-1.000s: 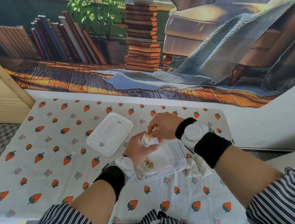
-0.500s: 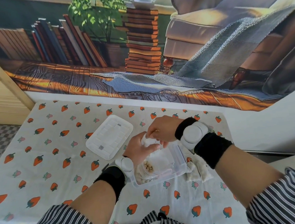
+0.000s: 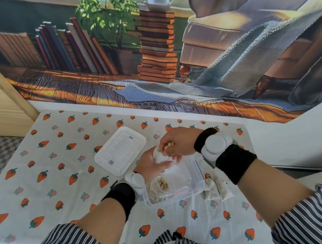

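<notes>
While both forearms reach in over the near edge of the strawberry-print table (image 3: 63, 168), a clear plastic box (image 3: 196, 178) sits just past that edge, right of centre, open so its contents are within easy reach. Inside it lies a clear bag of pale nuts (image 3: 161, 186). Just beside the box's right side, a few filled pouches (image 3: 217, 189) lie on the cloth, seemingly set aside as done.

Above the box's far left part, the left hand (image 3: 150, 166) curls around a small white pouch (image 3: 159, 157), mouth upward, probably so that anything dropped falls back into the box. The right hand (image 3: 179, 141) meets it at that mouth, fingertips pinching a few nuts (image 3: 168, 145), apparently about to feed them in.

Farther back and to the left, near the table's middle, the white lid (image 3: 120, 151) lies flat, well apart from both hands. Beyond the far edge hangs a printed wall cloth (image 3: 151, 55) showing books and an armchair.
</notes>
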`<state>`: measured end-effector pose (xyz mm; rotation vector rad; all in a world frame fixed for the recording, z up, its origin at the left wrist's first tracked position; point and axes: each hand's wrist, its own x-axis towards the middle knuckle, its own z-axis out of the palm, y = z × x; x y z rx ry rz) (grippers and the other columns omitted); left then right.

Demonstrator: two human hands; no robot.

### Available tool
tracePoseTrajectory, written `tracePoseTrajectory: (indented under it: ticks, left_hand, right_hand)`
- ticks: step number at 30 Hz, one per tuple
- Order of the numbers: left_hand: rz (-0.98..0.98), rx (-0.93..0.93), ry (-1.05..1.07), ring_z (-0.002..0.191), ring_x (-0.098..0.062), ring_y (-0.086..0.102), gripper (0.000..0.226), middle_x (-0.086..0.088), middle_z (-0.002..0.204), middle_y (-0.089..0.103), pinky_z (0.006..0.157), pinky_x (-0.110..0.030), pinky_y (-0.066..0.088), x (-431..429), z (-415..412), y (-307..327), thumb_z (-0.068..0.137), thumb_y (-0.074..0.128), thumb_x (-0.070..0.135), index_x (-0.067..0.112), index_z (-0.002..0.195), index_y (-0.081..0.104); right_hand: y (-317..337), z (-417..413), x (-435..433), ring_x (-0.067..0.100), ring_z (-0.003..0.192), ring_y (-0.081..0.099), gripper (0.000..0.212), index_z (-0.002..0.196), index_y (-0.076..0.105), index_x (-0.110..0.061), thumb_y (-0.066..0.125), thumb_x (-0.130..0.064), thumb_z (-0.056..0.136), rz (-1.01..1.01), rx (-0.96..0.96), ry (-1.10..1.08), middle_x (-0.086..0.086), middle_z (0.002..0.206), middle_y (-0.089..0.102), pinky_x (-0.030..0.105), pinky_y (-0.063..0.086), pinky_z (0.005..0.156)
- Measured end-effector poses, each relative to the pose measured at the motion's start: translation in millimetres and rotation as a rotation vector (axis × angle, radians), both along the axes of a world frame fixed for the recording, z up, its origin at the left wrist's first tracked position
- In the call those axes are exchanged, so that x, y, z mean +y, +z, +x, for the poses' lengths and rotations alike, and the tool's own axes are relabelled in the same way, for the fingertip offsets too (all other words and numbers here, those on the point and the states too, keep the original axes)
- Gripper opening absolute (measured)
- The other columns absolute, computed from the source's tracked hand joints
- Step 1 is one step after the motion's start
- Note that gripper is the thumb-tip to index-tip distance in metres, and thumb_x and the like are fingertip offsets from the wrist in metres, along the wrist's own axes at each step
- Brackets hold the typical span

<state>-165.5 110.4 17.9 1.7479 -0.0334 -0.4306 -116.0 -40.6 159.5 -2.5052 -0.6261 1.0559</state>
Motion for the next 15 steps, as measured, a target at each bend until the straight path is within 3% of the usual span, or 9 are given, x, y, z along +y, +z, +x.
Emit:
tracePoseTrajectory:
  ticks: [3,5,8,10,13,15]
  left_hand:
    - [0.037,-0.022,0.016,0.086,-0.019,0.071,0.038,0.000,0.100,0.073,0.070,-0.025,0.057,1.0,2.9,-2.2,0.080,0.086,0.029,0.022,0.112,0.068]
    - [0.086,-0.041,0.023,0.083,-0.015,0.065,0.038,0.002,0.096,0.070,0.074,-0.020,0.051,3.1,4.9,-4.5,0.078,0.085,0.032,0.020,0.109,0.067]
    - [0.125,-0.059,0.027,0.072,-0.010,0.057,0.026,0.005,0.082,0.063,0.063,-0.011,0.045,5.1,5.4,-5.6,0.080,0.084,0.024,0.025,0.093,0.061]
    - [0.140,-0.066,0.017,0.072,-0.012,0.059,0.027,0.003,0.083,0.065,0.063,-0.016,0.049,4.8,5.9,-5.2,0.080,0.084,0.027,0.023,0.096,0.062]
    - [0.131,-0.073,-0.010,0.095,-0.014,0.069,0.041,0.005,0.103,0.074,0.081,-0.029,0.057,2.8,5.8,-1.9,0.076,0.081,0.035,0.028,0.114,0.066]
    - [0.112,-0.082,-0.016,0.103,-0.010,0.068,0.047,0.011,0.111,0.074,0.089,-0.027,0.055,1.8,5.9,1.7,0.077,0.081,0.032,0.032,0.121,0.066]
  right_hand:
    - [3.5,-0.4,-3.8,0.001,0.067,0.071,0.020,0.116,0.064,-0.022,0.057,-0.026,0.098,-0.006,0.028,0.008,-0.007,0.085,0.074,0.026,0.055,0.086]
    - [5.9,1.2,-7.5,0.003,0.071,0.072,0.019,0.113,0.055,-0.020,0.059,-0.030,0.097,0.001,0.035,-0.030,-0.003,0.087,0.075,0.029,0.054,0.087]
    - [7.0,6.9,-12.0,0.005,0.076,0.071,0.017,0.104,0.053,-0.022,0.061,-0.034,0.096,0.004,-0.017,-0.061,-0.005,0.080,0.076,0.031,0.053,0.085]
    - [7.5,10.4,-12.0,0.002,0.074,0.070,0.014,0.103,0.059,-0.024,0.062,-0.035,0.095,0.043,-0.072,-0.067,-0.008,0.076,0.075,0.030,0.053,0.081]
    - [10.0,11.7,-6.5,0.003,0.075,0.072,0.015,0.105,0.069,-0.024,0.065,-0.032,0.094,0.090,-0.115,-0.088,-0.014,0.079,0.069,0.024,0.052,0.072]
    - [11.0,10.6,-1.5,0.004,0.077,0.071,0.017,0.107,0.071,-0.025,0.066,-0.030,0.092,0.075,-0.135,-0.062,-0.018,0.082,0.066,0.024,0.054,0.076]
